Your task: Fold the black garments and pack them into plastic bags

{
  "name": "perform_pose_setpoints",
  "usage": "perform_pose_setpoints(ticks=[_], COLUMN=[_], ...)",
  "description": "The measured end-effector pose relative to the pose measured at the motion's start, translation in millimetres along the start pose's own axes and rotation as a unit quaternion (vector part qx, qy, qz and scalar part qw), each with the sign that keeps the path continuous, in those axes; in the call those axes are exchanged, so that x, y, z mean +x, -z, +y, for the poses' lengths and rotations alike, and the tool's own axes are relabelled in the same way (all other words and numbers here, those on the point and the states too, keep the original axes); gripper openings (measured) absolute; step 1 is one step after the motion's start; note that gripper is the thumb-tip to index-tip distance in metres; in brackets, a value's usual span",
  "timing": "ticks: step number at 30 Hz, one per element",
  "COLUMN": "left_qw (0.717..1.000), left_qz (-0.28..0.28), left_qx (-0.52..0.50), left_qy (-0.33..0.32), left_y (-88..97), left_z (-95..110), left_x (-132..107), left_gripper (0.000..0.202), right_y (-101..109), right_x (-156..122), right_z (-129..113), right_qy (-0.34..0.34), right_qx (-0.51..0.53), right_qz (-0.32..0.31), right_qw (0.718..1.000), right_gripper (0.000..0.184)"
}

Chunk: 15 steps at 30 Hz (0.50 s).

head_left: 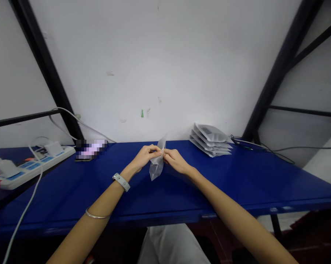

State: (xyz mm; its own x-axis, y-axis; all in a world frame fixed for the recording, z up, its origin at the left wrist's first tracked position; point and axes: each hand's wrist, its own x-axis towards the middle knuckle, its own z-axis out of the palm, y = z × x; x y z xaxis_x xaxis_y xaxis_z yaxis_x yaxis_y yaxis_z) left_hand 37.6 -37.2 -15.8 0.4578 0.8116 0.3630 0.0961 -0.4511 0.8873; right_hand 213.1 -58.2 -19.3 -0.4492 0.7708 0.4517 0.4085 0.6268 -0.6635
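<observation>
Between both hands, over the middle of the blue table, is a translucent frosted plastic bag [156,168], held on edge and tilted. My left hand [145,156] pinches it from the left, thumb and fingers pressed together near its middle. From the right, my right hand [176,160] grips the same bag with its fingers closed at the edge. The bag's contents, if any, cannot be made out. To the right of my hands lies a stack of similar frosted bags [210,141]; a dark patch shows on the top one.
The blue table [250,179] meets a white wall at its back. A white power strip [41,165] with plugs and cables lies at left, beside a phone [92,149]. Thin black cables [278,154] run along the right back, near a black frame post [275,80].
</observation>
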Motion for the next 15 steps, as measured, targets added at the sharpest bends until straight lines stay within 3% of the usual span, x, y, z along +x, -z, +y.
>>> perform_pose_setpoints(ticks=[15], left_qw=[1.0], left_qz=[-0.004], left_qx=[-0.01], left_qy=[0.002], left_y=[0.9], left_z=[-2.1], left_x=[0.8], left_gripper=[0.025], right_y=[-2.0], right_x=[-1.3], right_z=[6.5], right_qy=[0.004], right_qx=[0.032], right_qz=[0.002], right_qw=[0.999], right_gripper=[0.019])
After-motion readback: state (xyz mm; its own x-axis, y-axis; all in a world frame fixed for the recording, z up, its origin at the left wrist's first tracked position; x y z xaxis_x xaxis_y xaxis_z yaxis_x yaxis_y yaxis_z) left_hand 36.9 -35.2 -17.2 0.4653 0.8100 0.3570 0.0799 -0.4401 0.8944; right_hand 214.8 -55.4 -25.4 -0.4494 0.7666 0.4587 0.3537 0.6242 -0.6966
